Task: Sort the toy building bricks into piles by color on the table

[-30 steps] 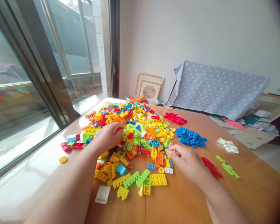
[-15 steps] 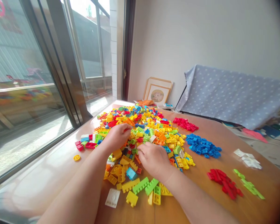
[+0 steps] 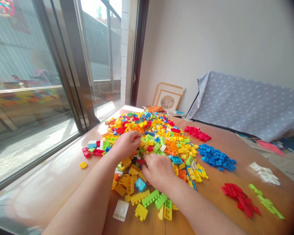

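Note:
A big heap of mixed toy building bricks (image 3: 166,140) in yellow, green, orange, red and blue covers the middle of the table. My left hand (image 3: 128,142) is over its left part, fingers curled in; whatever they may hold is hidden. Lower and to the right, my right hand (image 3: 159,170) reaches into the heap with bent fingers, close to a dark red brick (image 3: 142,161); its grip is hidden from me. Just below lie a light blue brick (image 3: 140,184), a long yellow brick (image 3: 139,197), green bricks (image 3: 150,198) and a white plate piece (image 3: 121,210).
Sorted piles stand on the right: red pieces (image 3: 198,133), blue pieces (image 3: 217,157), white pieces (image 3: 265,173), longer red pieces (image 3: 240,199) and lime green pieces (image 3: 267,201). A yellow ring (image 3: 83,165) lies at left. Beyond are a glass door (image 3: 34,81) and a dotted cloth (image 3: 247,101).
The view has shifted slightly, moving the scene rightward. Against the heap, my right hand has moved a little left and nearer me, uncovering more blue and orange bricks. My left hand stays about the same.

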Demonstrator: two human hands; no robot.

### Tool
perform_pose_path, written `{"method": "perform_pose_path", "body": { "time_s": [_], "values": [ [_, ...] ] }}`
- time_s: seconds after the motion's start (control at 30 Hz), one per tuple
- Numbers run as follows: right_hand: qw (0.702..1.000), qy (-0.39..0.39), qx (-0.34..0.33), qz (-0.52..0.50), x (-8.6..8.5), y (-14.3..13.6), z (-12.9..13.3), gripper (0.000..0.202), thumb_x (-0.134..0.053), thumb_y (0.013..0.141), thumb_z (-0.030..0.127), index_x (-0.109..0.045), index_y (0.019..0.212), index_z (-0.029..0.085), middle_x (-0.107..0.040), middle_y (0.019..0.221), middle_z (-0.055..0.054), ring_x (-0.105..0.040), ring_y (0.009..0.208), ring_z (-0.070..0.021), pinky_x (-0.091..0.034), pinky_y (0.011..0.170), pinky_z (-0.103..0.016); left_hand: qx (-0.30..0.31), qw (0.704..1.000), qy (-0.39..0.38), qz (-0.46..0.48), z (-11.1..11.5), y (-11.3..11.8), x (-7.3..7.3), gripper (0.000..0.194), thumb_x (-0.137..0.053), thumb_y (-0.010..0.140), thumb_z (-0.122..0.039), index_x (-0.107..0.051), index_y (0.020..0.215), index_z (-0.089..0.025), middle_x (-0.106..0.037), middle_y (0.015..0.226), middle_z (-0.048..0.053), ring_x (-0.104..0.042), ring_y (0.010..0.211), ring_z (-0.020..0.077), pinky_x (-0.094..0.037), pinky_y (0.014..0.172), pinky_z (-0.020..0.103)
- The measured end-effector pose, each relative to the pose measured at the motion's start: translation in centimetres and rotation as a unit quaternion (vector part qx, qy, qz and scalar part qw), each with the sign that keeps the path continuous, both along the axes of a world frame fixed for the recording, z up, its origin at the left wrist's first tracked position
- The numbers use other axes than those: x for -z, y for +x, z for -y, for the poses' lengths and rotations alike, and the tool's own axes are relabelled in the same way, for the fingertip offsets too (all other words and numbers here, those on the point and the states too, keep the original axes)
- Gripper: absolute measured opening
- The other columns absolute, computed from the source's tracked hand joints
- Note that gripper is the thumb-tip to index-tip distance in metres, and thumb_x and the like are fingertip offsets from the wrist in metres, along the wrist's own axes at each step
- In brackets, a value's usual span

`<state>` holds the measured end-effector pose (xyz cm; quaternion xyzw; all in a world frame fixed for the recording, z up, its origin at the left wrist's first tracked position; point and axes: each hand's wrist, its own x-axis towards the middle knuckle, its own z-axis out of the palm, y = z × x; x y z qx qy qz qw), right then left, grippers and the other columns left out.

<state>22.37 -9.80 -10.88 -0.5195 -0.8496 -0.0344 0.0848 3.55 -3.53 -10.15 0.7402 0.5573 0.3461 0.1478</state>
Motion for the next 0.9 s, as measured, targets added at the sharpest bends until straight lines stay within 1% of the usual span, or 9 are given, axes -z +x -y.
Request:
{"method": "perform_pose_path", "body": {
  "time_s": [0.13,0.23,0.4,0.5,0.6,0.67,0.73,0.8,0.9],
  "values": [
    [1.0,-0.009,0.018,-0.008,0.2,2.7,1.4,0.017,-0.054,0.094,0.032,-0.069,0.092,0.024,-0.072,0.092,-0.004,-0.068,0.087,-0.0204,-0.039,0.071,-0.031,-0.004,1.0,-0.001,-0.003,0.1,0.1,-0.1,0.02,-0.053,0.088,-0.028,-0.072,0.094,-0.022,-0.073,0.085,0.002,-0.065,0.079,0.0177,-0.046,0.071,0.027],
    [0.998,-0.007,0.056,-0.029,-0.1,4.2,1.2,0.019,-0.054,0.094,0.029,-0.07,0.104,0.026,-0.074,0.098,-0.003,-0.068,0.088,-0.0202,-0.038,0.07,-0.03,-0.007,1.0,-0.004,-0.003,0.3,0.2,-0.3,0.02,-0.054,0.087,-0.028,-0.072,0.094,-0.023,-0.073,0.086,0.003,-0.066,0.08,0.0186,-0.047,0.072,0.028],
    [0.991,0.004,0.109,-0.076,-1.3,5.5,-0.6,0.029,-0.053,0.093,0.03,-0.068,0.118,0.031,-0.075,0.107,-0.001,-0.067,0.087,-0.0205,-0.038,0.069,-0.03,-0.002,1.0,0.003,-0.019,0.4,0.6,-0.2,0.022,-0.052,0.09,-0.03,-0.073,0.098,-0.025,-0.074,0.094,0.003,-0.068,0.084,0.0193,-0.048,0.074,0.028],
    [0.986,0.01,0.128,-0.109,-2.0,6.2,-2.1,0.027,-0.051,0.094,0.032,-0.07,0.113,0.032,-0.073,0.103,-0.001,-0.066,0.085,-0.0196,-0.039,0.07,-0.03,0.021,1.0,-0.006,-0.012,0.4,1.2,-0.2,0.023,-0.052,0.091,-0.032,-0.072,0.099,-0.025,-0.075,0.093,0.003,-0.068,0.083,0.0188,-0.048,0.072,0.028],
    [0.983,0.019,0.137,-0.122,-2.3,6.8,-3.6,0.025,-0.051,0.096,0.036,-0.073,0.106,0.031,-0.071,0.1,-0.002,-0.064,0.083,-0.0191,-0.039,0.069,-0.03,0.045,0.999,-0.012,-0.005,0.5,1.5,-0.3,0.023,-0.051,0.091,-0.032,-0.072,0.097,-0.024,-0.074,0.092,0.002,-0.068,0.081,0.0182,-0.048,0.07,0.027],
    [0.985,0.032,0.119,-0.122,-2.2,6.9,-4.5,0.025,-0.053,0.095,0.036,-0.074,0.108,0.03,-0.07,0.103,-0.004,-0.064,0.091,-0.0208,-0.042,0.075,-0.031,0.063,0.998,-0.015,0.003,0.5,1.6,-0.3,0.023,-0.051,0.092,-0.032,-0.072,0.097,-0.024,-0.074,0.091,0.002,-0.067,0.081,0.0178,-0.048,0.07,0.026],
    [0.989,0.042,0.08,-0.116,-2.1,6.5,-5.4,0.027,-0.055,0.095,0.037,-0.073,0.113,0.028,-0.069,0.11,-0.006,-0.062,0.104,-0.0233,-0.043,0.086,-0.033,0.071,0.997,-0.023,0.016,0.3,1.5,-0.2,0.023,-0.051,0.092,-0.033,-0.072,0.097,-0.024,-0.074,0.092,0.002,-0.068,0.082,0.0177,-0.049,0.07,0.026],
    [0.994,0.036,0.035,-0.101,-2.0,5.7,-6.1,0.032,-0.057,0.095,0.041,-0.071,0.121,0.028,-0.069,0.119,-0.007,-0.058,0.115,-0.0259,-0.04,0.098,-0.038,0.061,0.997,-0.03,0.028,0.1,1.4,0.0,0.024,-0.052,0.092,-0.034,-0.072,0.098,-0.024,-0.075,0.095,0.002,-0.068,0.085,0.0183,-0.05,0.073,0.027],
    [0.997,0.004,-0.028,-0.072,-1.9,4.3,-6.5,0.048,-0.056,0.096,0.052,-0.061,0.137,0.029,-0.064,0.136,-0.008,-0.048,0.131,-0.0296,-0.032,0.108,-0.046,0.034,0.998,-0.03,0.043,-0.2,1.2,0.2,0.025,-0.052,0.092,-0.035,-0.072,0.1,-0.023,-0.076,0.098,0.002,-0.069,0.087,0.019,-0.051,0.075,0.027]
  ]
}}
